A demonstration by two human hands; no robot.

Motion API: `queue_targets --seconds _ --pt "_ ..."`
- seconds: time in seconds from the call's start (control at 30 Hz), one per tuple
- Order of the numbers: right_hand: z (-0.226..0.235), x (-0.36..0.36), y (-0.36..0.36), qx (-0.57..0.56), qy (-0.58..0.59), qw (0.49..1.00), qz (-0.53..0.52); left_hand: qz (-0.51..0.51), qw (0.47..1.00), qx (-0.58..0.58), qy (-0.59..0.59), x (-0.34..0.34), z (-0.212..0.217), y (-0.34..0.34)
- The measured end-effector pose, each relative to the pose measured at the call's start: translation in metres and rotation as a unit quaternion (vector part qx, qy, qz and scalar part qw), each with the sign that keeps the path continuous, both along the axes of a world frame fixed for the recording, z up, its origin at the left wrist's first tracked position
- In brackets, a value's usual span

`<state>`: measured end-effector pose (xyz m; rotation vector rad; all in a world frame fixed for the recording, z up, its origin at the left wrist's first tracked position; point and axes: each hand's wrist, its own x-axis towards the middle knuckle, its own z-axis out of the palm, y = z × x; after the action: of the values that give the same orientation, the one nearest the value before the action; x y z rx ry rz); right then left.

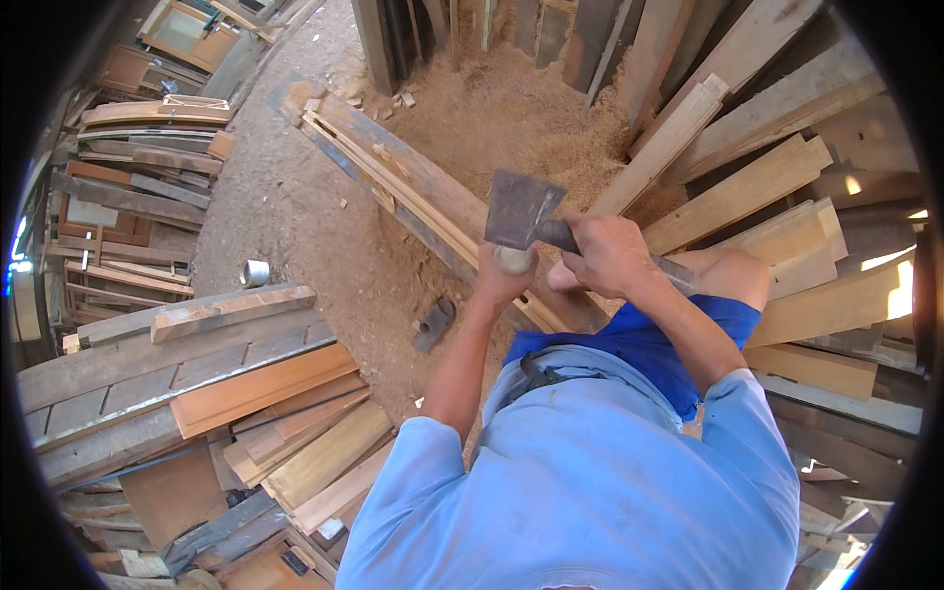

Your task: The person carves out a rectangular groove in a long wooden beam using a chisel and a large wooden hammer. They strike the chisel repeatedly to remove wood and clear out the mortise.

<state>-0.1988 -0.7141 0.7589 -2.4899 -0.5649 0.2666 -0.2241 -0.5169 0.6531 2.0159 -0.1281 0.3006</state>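
Note:
My right hand [612,258] is wrapped round the handle of a hatchet [523,208], close to its head. The broad, dark blade lies in front of me over a long plank. In my left hand [500,280] is a pale, rounded piece [513,260], perhaps a sharpening stone, held against the lower edge of the blade. The handle runs back under my right forearm toward my knee. Beneath my hands a thick wooden beam [418,147] and narrow light strips [413,199] stretch away to the far left.
Planks [742,192] lean in a fan along the right. More boards [265,388] are stacked at lower left, and timber [147,202] is piled farther left. A metal cup [256,272] and a dark sandal [435,324] sit on the dirt floor. Sawdust [521,108] covers the ground ahead.

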Motion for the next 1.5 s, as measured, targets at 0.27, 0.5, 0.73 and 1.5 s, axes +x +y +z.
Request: queue_targets --seconds 0.27,0.5,0.73,1.5 --pt "0.044 -0.010 0.020 0.345 0.004 0.939 -0.006 -0.006 0.997 -0.015 0.078 -0.023 0.002 0.013" --pt "0.015 -0.008 0.010 0.013 0.023 0.999 0.042 -0.011 0.993 -0.083 0.080 -0.037 -0.008 0.017" --pt "0.060 -0.009 0.017 0.347 -0.183 0.919 0.021 -0.015 0.998 -0.053 0.012 -0.037 -0.017 0.018" --pt "0.017 -0.030 -0.004 0.419 0.165 0.891 -0.060 0.074 0.989 -0.128 0.021 -0.017 -0.053 0.032"
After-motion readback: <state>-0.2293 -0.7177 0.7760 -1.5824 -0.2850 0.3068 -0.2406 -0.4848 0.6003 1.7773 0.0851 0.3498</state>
